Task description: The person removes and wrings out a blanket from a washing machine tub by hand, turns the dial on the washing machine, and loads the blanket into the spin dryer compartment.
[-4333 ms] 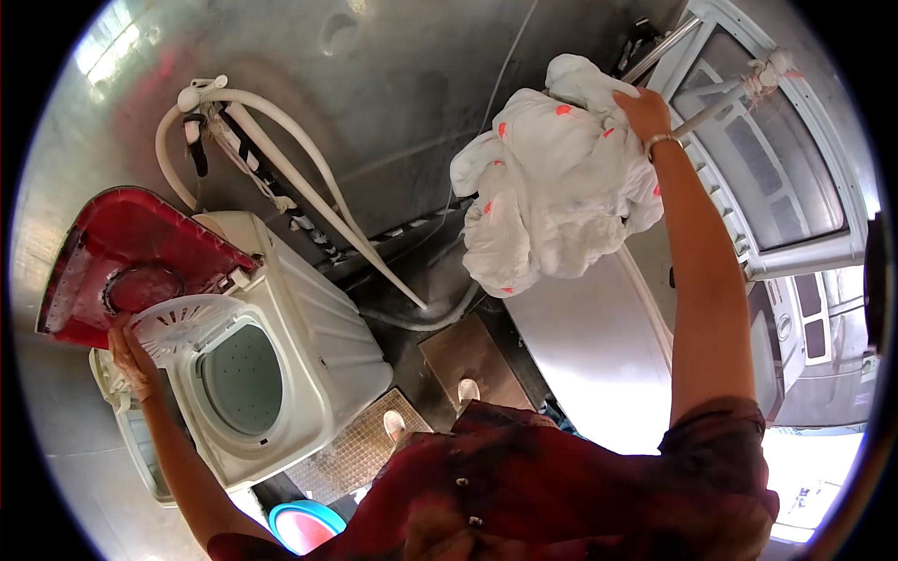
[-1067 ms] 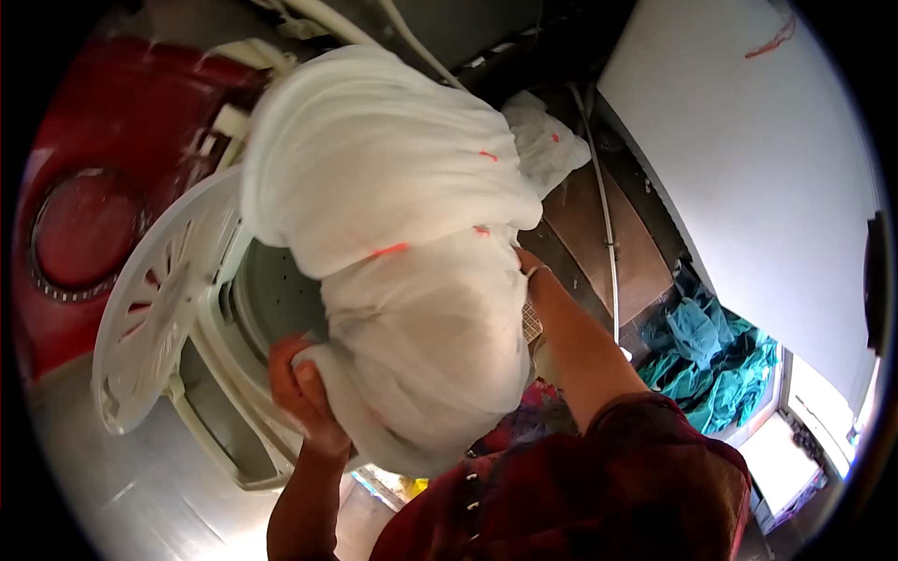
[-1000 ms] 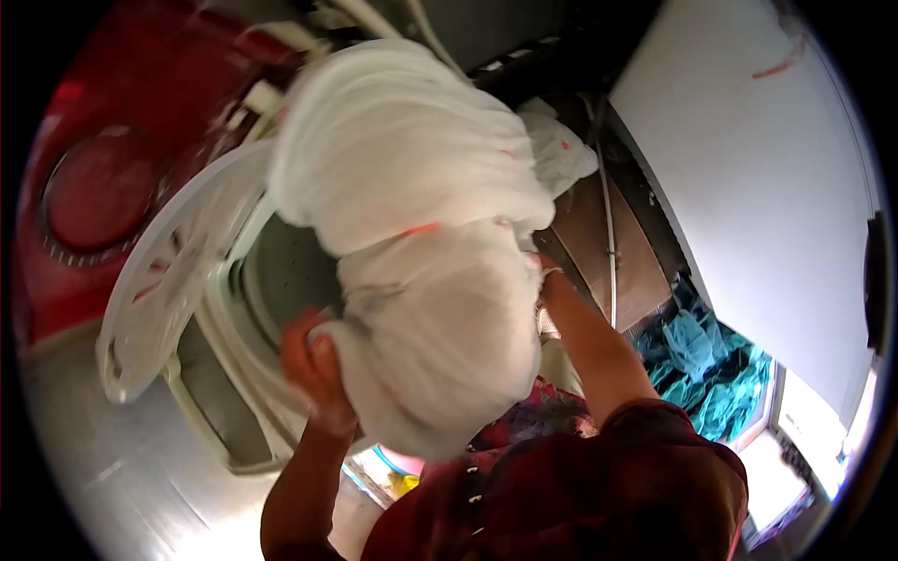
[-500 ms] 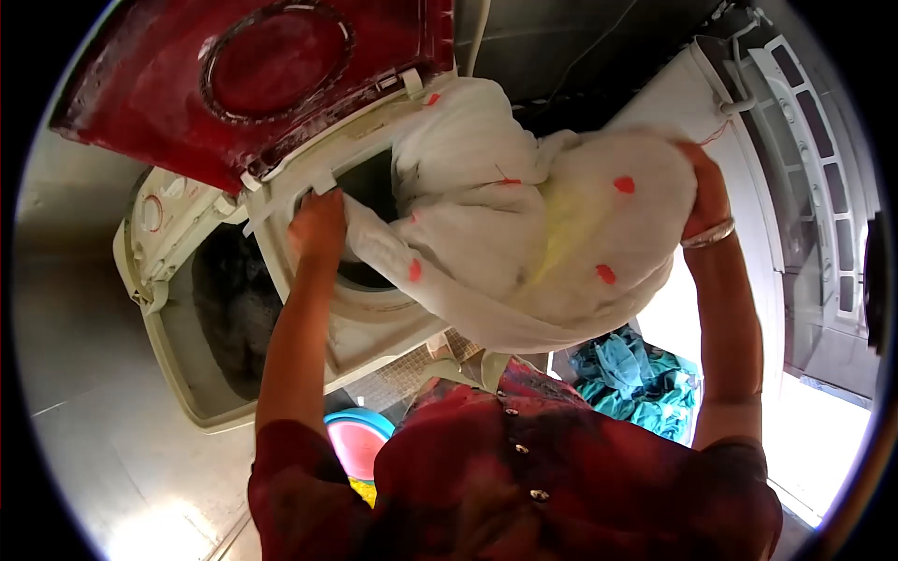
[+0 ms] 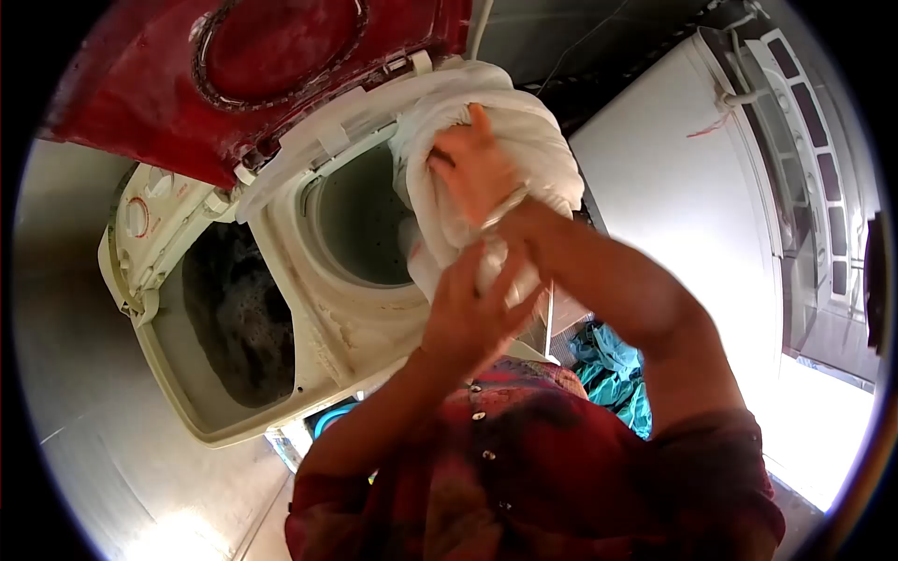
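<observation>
A bulky white cloth (image 5: 528,122) is bunched over the right side of the round tub opening (image 5: 360,224) of a twin-tub washing machine (image 5: 323,369). My right hand (image 5: 477,168), with a bangle at the wrist, rests on top of the bundle, fingers apart and partly bent against its folds. Just below it, my left hand (image 5: 468,313) has its fingers spread, close to the right wrist and the bundle's lower edge. Whether the left fingertips touch the cloth is hidden by overlap and blur.
The machine's red lid (image 5: 281,56) stands raised behind the tubs. Dark, sudsy water with something dark fills the left tub (image 5: 248,327). Teal cloth (image 5: 613,369) lies low on the right, near a white appliance (image 5: 683,196). A blue rim (image 5: 332,418) shows below the machine.
The white cloth, stretched wide between both hands before, is now bunched leftward at the round tub. My right hand came left onto it; my left hand left the tub's far-left edge and moved right.
</observation>
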`<state>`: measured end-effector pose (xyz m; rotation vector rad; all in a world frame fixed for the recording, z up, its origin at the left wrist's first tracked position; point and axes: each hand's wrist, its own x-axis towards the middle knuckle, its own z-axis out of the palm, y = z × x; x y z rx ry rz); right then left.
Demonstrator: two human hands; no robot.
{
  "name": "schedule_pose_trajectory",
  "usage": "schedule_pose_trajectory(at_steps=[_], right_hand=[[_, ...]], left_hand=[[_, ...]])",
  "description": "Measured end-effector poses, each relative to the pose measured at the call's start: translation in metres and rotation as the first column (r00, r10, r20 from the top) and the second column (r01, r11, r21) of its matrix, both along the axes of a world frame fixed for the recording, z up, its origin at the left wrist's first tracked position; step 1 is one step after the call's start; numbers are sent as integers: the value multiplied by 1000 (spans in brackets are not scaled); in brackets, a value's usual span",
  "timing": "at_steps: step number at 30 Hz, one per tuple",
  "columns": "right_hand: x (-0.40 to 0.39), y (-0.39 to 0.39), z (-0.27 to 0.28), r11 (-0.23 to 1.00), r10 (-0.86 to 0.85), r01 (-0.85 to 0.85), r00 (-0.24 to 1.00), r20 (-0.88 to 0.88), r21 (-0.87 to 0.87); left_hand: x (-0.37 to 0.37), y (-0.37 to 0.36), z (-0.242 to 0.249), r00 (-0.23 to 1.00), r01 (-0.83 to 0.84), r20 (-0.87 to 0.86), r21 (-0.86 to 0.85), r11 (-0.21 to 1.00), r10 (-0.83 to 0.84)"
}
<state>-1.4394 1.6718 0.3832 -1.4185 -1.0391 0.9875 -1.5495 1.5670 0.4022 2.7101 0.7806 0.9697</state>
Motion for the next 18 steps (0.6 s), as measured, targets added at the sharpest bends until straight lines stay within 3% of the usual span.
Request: schedule_pose_trajectory(at_steps=[1,2,3,5,7,9,10,11,12,13,15,17,18], right_hand=[[28,-7,18,976,165,-202,935,-313,-88],[60,-15,33,905,273,-413,748,-605,-102],[91,-23,42,800,311,-599,463,-830,-34],[160,-45,44,858,332,-483,780,-530,-175],[194,-75,28,963,-110,4,918,-382,-268],[246,-103,-72,834,-467,84,634,-616,-546],[246,-112,-113,759,-560,134,634,-534,-637],[238,-123,-151,670,-639,174,630,-442,-721],[228,-125,-182,601,-706,172,571,-419,-780],[216,-120,-213,533,-765,162,512,-392,-830],[197,-108,-290,499,-803,-4,372,-465,-866],[178,-84,-269,580,-753,-148,279,-596,-801],[176,-69,-279,641,-709,-175,238,-663,-748]], left_hand=[[-1,7,-11,1000,-24,21,35,999,24],[-8,24,-5,996,14,-90,-27,1000,-16],[-14,35,2,997,-54,-49,-27,998,53],[-25,60,-20,992,-122,-40,-39,992,120],[-29,78,-38,990,-137,-16,-26,990,137],[-29,90,-57,975,-215,33,-143,966,222],[-28,94,-66,978,-202,21,-139,969,207],[-28,93,-75,957,-289,-82,-258,922,277],[-29,91,-81,920,-389,-195,-362,847,339],[-27,92,-84,916,-396,-212,-354,847,340],[-22,95,-91,800,-574,-450,-384,723,396],[-32,98,-114,755,-608,-534,-353,711,380],[-36,99,-116,784,-614,-466,-485,623,410]])
